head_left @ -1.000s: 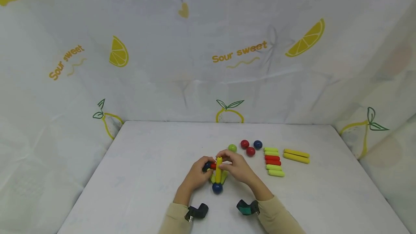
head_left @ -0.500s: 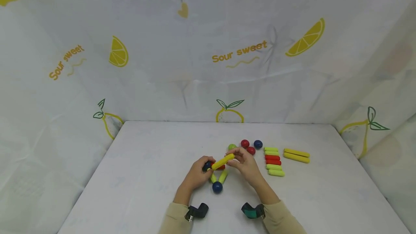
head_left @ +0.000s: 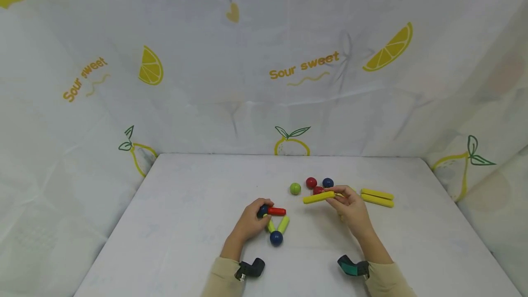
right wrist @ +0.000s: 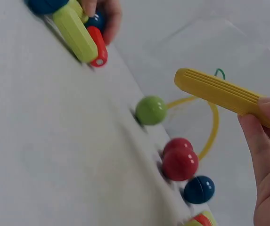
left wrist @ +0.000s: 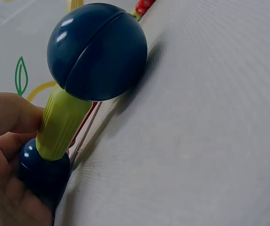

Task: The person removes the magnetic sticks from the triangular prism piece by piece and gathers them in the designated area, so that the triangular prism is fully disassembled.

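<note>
My right hand (head_left: 352,210) pinches a yellow rod (head_left: 319,197) by one end, between thumb and fingertips, above the table. In the right wrist view the rod (right wrist: 219,92) has grooves along its side. My left hand (head_left: 250,221) grips a blue ball (head_left: 262,211) of a small joined frame. A red rod (head_left: 277,211) sticks out rightward from that ball. One lime rod (left wrist: 64,125) links it to a nearer blue ball (head_left: 276,238), from which a second lime rod (head_left: 283,224) angles away. The left palm partly hides the gripped ball.
Behind the hands lie a green ball (head_left: 295,189), two red balls (head_left: 311,182) and another blue ball (head_left: 327,183). Two yellow rods (head_left: 377,197) lie to the right. My right hand mostly covers a row of short rods. A lemon-print cloth (head_left: 206,104) hangs behind the white table (head_left: 185,205).
My right hand has carried the yellow rod from above the frame off to the right, turning it from lengthwise to nearly crosswise. The left hand and the frame have stayed put.
</note>
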